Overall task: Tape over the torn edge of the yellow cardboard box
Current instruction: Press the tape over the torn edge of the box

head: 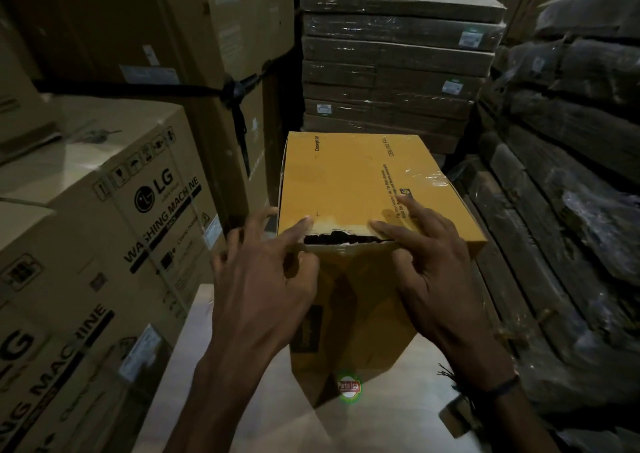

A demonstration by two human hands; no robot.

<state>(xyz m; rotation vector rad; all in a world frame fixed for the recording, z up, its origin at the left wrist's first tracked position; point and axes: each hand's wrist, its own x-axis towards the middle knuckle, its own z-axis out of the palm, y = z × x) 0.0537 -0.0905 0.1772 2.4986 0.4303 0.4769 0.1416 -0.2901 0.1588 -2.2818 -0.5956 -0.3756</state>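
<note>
A: What do we have around us, biggest first?

B: On our left we see the washing machine cartons [114, 217], at least two with the printed name, stacked close beside our work. Behind them stands a tall brown carton [194, 37] bound with a black strap [235, 92]. Straight ahead sits a stack of flat wrapped packs [394, 68]; we count about eight layers. On our right, dark wrapped bundles [571, 123] pile up along the whole side.

A: And the task's thing?

B: The yellow cardboard box [349, 179] stands in the middle, on a pale counter [214, 331], hemmed in by the cartons on the left and the bundles on the right. Its torn edge [341, 237] runs along the near top rim, one ragged dark gap. One patch of clear tape [424, 177] shines on the box's right side.

A: Our hands?

B: We have both on the box, apart, one at each end of the tear. Our left hand [266, 279] has fingers spread, a fingertip on the lid and the thumb on the front face. Our right hand [429, 262] presses its fingers flat on the lid, the thumb below the rim. Neither grips anything else. A dark band [502, 385] circles our right wrist.
</note>
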